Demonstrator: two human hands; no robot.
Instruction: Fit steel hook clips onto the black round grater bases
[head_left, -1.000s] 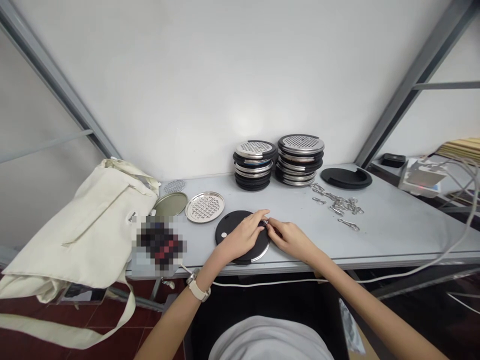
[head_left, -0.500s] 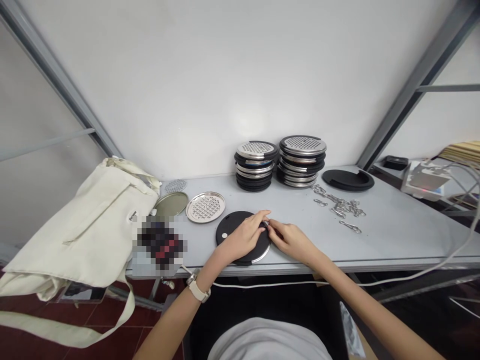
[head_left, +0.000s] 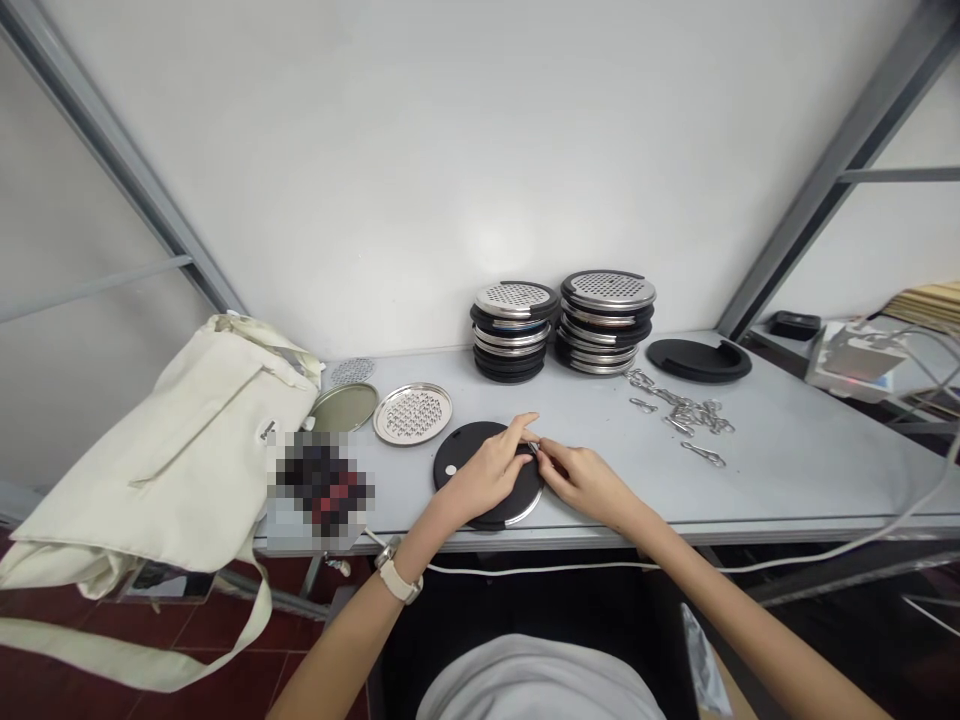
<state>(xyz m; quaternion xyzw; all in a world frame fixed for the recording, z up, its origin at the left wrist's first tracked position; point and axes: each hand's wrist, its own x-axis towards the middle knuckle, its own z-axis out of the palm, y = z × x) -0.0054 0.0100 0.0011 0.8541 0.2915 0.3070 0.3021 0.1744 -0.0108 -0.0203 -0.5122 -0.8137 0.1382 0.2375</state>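
Note:
A round black disc (head_left: 469,445) with a silver metal rim along its near right side lies flat at the table's front edge. My left hand (head_left: 491,468) rests over it and steadies it, with the thumb and index finger at its right edge and the index finger raised. From the right, my right hand (head_left: 576,476) pinches at that same edge. A small silvery bit shows between the fingertips of both hands; its kind is hidden. A white round spot marks the disc's left part.
Two stacks of perforated metal discs with black covers (head_left: 513,330) (head_left: 606,320) stand by the wall. Several metal snap hooks (head_left: 694,415) and a black cover (head_left: 699,360) lie right. Left are a grater disc (head_left: 412,413), an olive disc (head_left: 345,408) and a cream bag (head_left: 172,450).
Both hands stay at the disc's right edge with small finger movements. My left index finger is lifted slightly more, and the silvery bit between the fingertips shows differently.

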